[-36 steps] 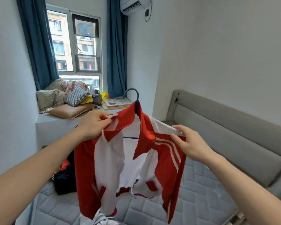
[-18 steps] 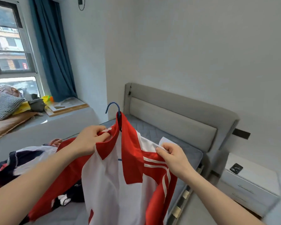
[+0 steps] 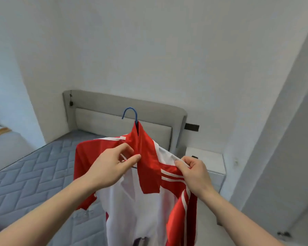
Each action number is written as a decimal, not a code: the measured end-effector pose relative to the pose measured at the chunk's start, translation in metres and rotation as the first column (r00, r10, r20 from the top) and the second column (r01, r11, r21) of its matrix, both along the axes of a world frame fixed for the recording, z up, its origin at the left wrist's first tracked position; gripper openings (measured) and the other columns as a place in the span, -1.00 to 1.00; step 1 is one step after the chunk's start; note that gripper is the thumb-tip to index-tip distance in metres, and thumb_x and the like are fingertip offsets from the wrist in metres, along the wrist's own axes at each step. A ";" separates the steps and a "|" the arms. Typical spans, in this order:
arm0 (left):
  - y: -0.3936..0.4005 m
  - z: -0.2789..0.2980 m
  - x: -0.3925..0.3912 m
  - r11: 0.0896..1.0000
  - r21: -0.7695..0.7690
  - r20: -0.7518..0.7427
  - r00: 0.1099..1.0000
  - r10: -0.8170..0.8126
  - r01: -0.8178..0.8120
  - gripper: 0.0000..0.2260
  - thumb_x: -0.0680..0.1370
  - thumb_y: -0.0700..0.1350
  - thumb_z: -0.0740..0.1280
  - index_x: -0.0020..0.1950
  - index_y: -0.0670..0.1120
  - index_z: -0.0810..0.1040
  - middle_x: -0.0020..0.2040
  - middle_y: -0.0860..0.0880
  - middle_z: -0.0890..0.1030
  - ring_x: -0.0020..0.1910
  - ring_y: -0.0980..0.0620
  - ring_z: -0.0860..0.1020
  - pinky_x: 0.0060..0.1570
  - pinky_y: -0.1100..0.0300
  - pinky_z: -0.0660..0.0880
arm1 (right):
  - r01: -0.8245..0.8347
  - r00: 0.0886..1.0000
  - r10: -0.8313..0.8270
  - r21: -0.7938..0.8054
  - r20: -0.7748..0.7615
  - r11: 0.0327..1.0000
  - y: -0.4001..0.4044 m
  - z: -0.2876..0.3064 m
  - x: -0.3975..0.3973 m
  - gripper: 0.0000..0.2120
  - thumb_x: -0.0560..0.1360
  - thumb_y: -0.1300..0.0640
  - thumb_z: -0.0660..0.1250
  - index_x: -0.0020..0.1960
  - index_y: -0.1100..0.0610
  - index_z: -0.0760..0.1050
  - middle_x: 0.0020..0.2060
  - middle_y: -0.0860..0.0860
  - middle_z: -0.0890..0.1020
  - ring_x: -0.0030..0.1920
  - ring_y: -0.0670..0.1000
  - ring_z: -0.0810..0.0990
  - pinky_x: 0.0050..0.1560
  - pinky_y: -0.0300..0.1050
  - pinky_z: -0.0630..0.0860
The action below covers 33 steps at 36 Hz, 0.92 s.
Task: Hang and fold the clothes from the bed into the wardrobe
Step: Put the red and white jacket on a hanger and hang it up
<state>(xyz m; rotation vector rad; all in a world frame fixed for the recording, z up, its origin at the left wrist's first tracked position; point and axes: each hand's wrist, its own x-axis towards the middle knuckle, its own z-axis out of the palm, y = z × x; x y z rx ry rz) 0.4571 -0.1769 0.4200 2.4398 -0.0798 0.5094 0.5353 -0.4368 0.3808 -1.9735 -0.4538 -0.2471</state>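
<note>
A red and white jacket (image 3: 149, 174) with white shoulder stripes hangs on a blue hanger (image 3: 130, 113), whose hook sticks up above the collar. I hold it up in front of me over the edge of the bed. My left hand (image 3: 112, 166) pinches the jacket's front edge just below the collar. My right hand (image 3: 194, 172) grips the white and red fabric at the right shoulder. The jacket's lower part runs out of view at the bottom. The wardrobe is not in view.
The grey quilted mattress (image 3: 34, 171) lies to the left, with a grey padded headboard (image 3: 123, 125) behind the jacket. A white bedside cabinet (image 3: 210, 158) stands to the right of the bed. A pale wall edge or door (image 3: 292, 157) rises at the right.
My view has swung right, away from the window and the clothes pile, toward the headboard and bedside cabinet. Both hands keep their hold on the jacket, which has moved with me.
</note>
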 end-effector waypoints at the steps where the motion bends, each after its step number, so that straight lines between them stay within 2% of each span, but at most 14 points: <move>1: -0.014 -0.001 0.014 1.000 0.005 0.011 1.000 -0.020 0.020 -0.84 0.57 0.18 0.36 -0.16 0.17 0.51 -0.24 0.23 0.63 -0.27 0.18 0.59 -0.20 0.14 0.50 | 0.024 1.000 -0.024 -0.011 0.005 1.000 -0.013 -0.002 0.005 -0.55 0.52 0.01 0.37 -0.38 0.14 0.22 -0.48 -0.12 0.25 -0.41 -0.12 0.25 -0.37 -0.19 0.21; 3: -0.044 -0.002 0.041 0.998 -0.001 0.051 0.996 -0.069 0.069 -0.72 0.61 -0.04 0.33 -0.27 0.21 0.43 -0.33 0.23 0.56 -0.36 0.16 0.51 -0.30 0.21 0.38 | 0.069 0.998 -0.069 -0.026 0.010 0.997 -0.038 -0.005 0.015 -0.54 0.55 0.03 0.36 -0.38 0.12 0.20 -0.47 -0.11 0.25 -0.40 -0.12 0.25 -0.35 -0.14 0.21; 5: -0.077 0.000 0.063 0.988 -0.051 0.067 0.988 -0.141 0.145 -0.64 0.62 -0.12 0.28 -0.32 0.21 0.37 -0.39 0.19 0.47 -0.40 0.13 0.40 -0.35 0.28 0.27 | 0.122 0.993 -0.121 -0.025 0.006 0.992 -0.062 -0.010 0.023 -0.55 0.55 0.01 0.36 -0.39 0.10 0.21 -0.48 -0.10 0.26 -0.41 -0.12 0.25 -0.35 -0.13 0.23; 9: -0.137 0.005 0.101 0.952 -0.147 0.067 0.963 -0.261 0.268 -0.68 0.65 -0.09 0.27 -0.29 -0.02 0.32 -0.40 0.12 0.35 -0.38 0.12 0.29 -0.33 0.20 0.26 | 0.250 0.968 -0.249 0.019 -0.027 0.968 -0.113 -0.016 0.036 -0.51 0.55 0.02 0.36 -0.39 0.07 0.15 -0.47 -0.08 0.22 -0.41 -0.09 0.22 -0.33 -0.06 0.21; 11: -0.161 0.006 0.119 0.927 -0.190 0.032 0.946 -0.322 0.322 -0.72 0.67 -0.08 0.25 -0.24 -0.04 0.37 -0.37 0.12 0.37 -0.36 0.12 0.30 -0.28 0.15 0.29 | 0.312 0.950 -0.311 0.030 -0.039 0.950 -0.139 -0.018 0.043 -0.52 0.54 0.00 0.35 -0.37 0.10 0.14 -0.46 -0.07 0.20 -0.40 -0.08 0.21 -0.34 -0.06 0.20; 14: -0.194 0.007 0.146 0.883 -0.235 -0.043 0.903 -0.427 0.406 -0.79 0.59 0.17 0.23 -0.12 0.08 0.51 -0.24 0.19 0.54 -0.28 0.17 0.44 -0.18 0.21 0.38 | 0.391 0.920 -0.390 0.032 -0.040 0.920 -0.173 -0.023 0.052 -0.55 0.52 -0.02 0.34 -0.36 0.09 0.15 -0.47 -0.10 0.20 -0.41 -0.09 0.22 -0.39 -0.16 0.19; 17: -0.231 0.005 0.176 0.869 -0.197 -0.075 0.877 -0.475 0.454 -0.60 0.51 0.37 0.27 -0.17 0.03 0.44 -0.33 0.12 0.46 -0.35 0.15 0.37 -0.24 0.17 0.36 | 0.470 0.882 -0.468 0.021 -0.046 0.883 -0.199 -0.028 0.061 -0.54 0.54 -0.01 0.35 -0.41 0.06 0.20 -0.51 -0.12 0.24 -0.45 -0.11 0.24 -0.43 -0.21 0.20; 20: -0.269 0.000 0.209 0.871 -0.071 -0.012 0.873 -0.487 0.485 -0.65 0.57 0.13 0.39 -0.25 -0.05 0.37 -0.39 0.04 0.43 -0.38 0.02 0.34 -0.27 0.06 0.38 | 0.538 0.842 -0.538 0.006 -0.040 0.843 -0.223 -0.032 0.069 -0.53 0.55 0.00 0.36 -0.42 0.00 0.19 -0.51 -0.13 0.23 -0.45 -0.12 0.22 -0.45 -0.23 0.20; 24: -0.315 -0.006 0.252 0.740 -0.135 -0.061 0.740 -0.670 0.659 -0.79 0.62 -0.03 0.35 -0.19 -0.06 0.54 -0.27 0.02 0.61 -0.29 0.02 0.54 -0.18 -0.01 0.53 | 0.625 0.777 -0.623 -0.007 -0.090 0.780 -0.256 -0.041 0.079 -0.53 0.56 0.01 0.35 -0.43 -0.01 0.20 -0.52 -0.14 0.24 -0.47 -0.14 0.23 -0.45 -0.26 0.20; 26: -0.336 -0.010 0.274 0.662 -0.187 -0.112 0.654 -0.749 0.726 -0.78 0.65 -0.06 0.32 -0.08 -0.18 0.60 -0.12 -0.14 0.67 -0.12 -0.16 0.63 -0.03 -0.12 0.58 | 0.669 0.734 -0.663 -0.010 -0.150 0.743 -0.271 -0.045 0.084 -0.54 0.56 0.02 0.34 -0.41 0.02 0.19 -0.49 -0.12 0.24 -0.44 -0.12 0.24 -0.36 -0.15 0.22; 28: -0.355 -0.014 0.297 0.572 -0.247 -0.138 0.556 -0.820 0.782 -0.75 0.68 -0.08 0.28 -0.09 -0.20 0.60 -0.12 -0.17 0.68 -0.11 -0.20 0.63 0.01 -0.09 0.59 | 0.710 0.689 -0.695 -0.003 -0.206 0.704 -0.282 -0.047 0.088 -0.54 0.56 0.04 0.34 -0.40 0.02 0.18 -0.46 -0.07 0.25 -0.41 -0.07 0.26 -0.31 -0.07 0.22; 29: -0.363 -0.016 0.308 0.537 -0.262 -0.149 0.516 -0.844 0.802 -0.71 0.69 -0.06 0.27 -0.17 -0.16 0.57 -0.22 -0.08 0.64 -0.22 -0.12 0.60 -0.07 0.02 0.58 | 0.730 0.666 -0.710 0.003 -0.229 0.684 -0.287 -0.048 0.090 -0.55 0.56 0.04 0.34 -0.39 0.03 0.18 -0.46 -0.05 0.26 -0.40 -0.06 0.27 -0.30 -0.07 0.22; 31: -0.380 -0.019 0.331 0.498 -0.262 -0.185 0.464 -0.866 0.827 -0.59 0.69 0.04 0.24 -0.33 -0.07 0.38 -0.35 0.08 0.41 -0.36 0.09 0.39 -0.24 0.20 0.41 | 0.774 0.611 -0.747 0.001 -0.264 0.633 -0.296 -0.049 0.096 -0.56 0.55 0.02 0.34 -0.37 0.10 0.19 -0.45 -0.02 0.28 -0.39 -0.05 0.30 -0.30 -0.08 0.24; 33: -0.395 -0.021 0.355 0.479 -0.220 -0.219 0.435 -0.873 0.850 -0.53 0.68 0.13 0.21 -0.31 -0.14 0.29 -0.29 0.05 0.35 -0.31 0.06 0.34 -0.18 0.11 0.39 | 0.820 0.545 -0.791 -0.019 -0.279 0.571 -0.304 -0.051 0.103 -0.55 0.54 0.01 0.34 -0.36 0.12 0.16 -0.44 -0.01 0.27 -0.39 -0.05 0.29 -0.29 -0.08 0.23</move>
